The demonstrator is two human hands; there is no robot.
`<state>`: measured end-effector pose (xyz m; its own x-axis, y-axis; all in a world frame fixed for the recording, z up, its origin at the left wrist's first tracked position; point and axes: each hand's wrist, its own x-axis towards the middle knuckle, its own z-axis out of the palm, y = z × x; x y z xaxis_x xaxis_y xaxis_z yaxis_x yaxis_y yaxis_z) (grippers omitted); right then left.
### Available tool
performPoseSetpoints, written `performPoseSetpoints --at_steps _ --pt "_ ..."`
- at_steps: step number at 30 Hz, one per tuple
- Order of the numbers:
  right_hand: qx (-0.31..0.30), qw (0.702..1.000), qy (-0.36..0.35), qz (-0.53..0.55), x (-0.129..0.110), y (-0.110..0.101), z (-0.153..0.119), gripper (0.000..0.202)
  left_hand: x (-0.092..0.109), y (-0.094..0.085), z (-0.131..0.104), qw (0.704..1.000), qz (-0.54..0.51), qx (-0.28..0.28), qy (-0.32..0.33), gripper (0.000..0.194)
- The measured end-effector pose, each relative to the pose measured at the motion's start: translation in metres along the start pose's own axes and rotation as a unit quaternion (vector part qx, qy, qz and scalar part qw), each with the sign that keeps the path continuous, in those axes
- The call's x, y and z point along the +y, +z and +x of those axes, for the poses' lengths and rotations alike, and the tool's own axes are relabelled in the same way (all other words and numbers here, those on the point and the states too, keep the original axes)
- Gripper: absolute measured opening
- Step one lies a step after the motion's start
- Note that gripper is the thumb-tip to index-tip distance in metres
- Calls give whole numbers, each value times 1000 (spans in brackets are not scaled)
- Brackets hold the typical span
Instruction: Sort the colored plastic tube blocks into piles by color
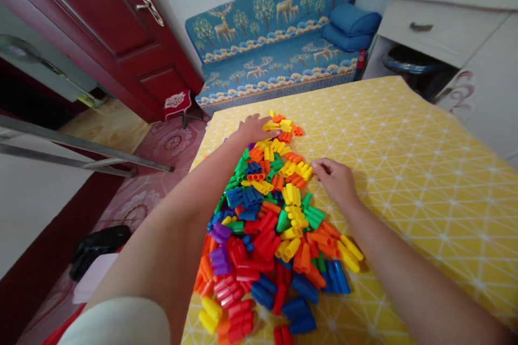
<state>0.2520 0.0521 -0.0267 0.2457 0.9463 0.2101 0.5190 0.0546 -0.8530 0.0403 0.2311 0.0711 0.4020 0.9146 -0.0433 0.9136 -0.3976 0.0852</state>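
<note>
A long heap of plastic building blocks (265, 232), shaped like joined tubes in red, orange, yellow, green, blue and purple, lies along the left part of the table. My left hand (256, 129) reaches over its far end, palm down with fingers spread, touching the yellow and orange blocks (285, 126) there. On the heap's right side, my right hand (335, 177) is curled, thumb and forefinger pinched at the end of a yellow block (304, 171). My left forearm hides part of the heap's left edge.
A yellow cloth with white lines covers the table (404, 172). Beyond it stands a blue sofa (259, 64) with deer patterns and folded blue cushions (351, 27). A white cabinet (441, 27) is at right, a red door (109, 27) and small red stool (178, 103) at left.
</note>
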Motion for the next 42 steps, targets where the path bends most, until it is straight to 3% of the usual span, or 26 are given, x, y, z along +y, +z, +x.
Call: performPoseSetpoints --at_steps 5,11,17,21,25,27,29,30,33,35,39,42 --pt "-5 1000 1 -15 -8 -3 -2 30 -3 10 32 995 -42 -93 3 79" --pt "2 1000 3 -26 -13 -4 -2 27 0 9 32 991 -98 -87 29 71" --pt "-3 1000 12 -2 -8 -3 -1 28 9 -15 11 966 -131 -197 106 55" --pt "9 1000 4 6 -7 -3 0 27 18 -38 -8 957 -120 -221 142 53" --pt "12 1000 12 -8 -7 -3 0 26 25 -66 -18 915 -148 -362 104 50" --pt "11 1000 16 -12 -8 -3 1 26 25 -74 -13 898 -147 -406 84 51" --pt "12 1000 16 -18 -8 -3 1 26 25 -74 0 907 -158 -382 84 52" --pt "12 1000 16 -22 -9 -3 1 26 25 -70 9 922 -167 -340 85 53" --pt "11 1000 15 -18 -9 -3 1 26 27 -47 41 975 -154 -142 72 61" --pt "9 1000 14 -6 -9 -3 0 27 30 -28 61 993 -97 -51 36 74" --pt "7 1000 12 10 -10 -3 -1 27 34 -2 90 997 -42 -42 -46 92" --pt "9 1000 15 9 -11 -3 -1 26 32 6 104 995 -44 -61 -59 95"
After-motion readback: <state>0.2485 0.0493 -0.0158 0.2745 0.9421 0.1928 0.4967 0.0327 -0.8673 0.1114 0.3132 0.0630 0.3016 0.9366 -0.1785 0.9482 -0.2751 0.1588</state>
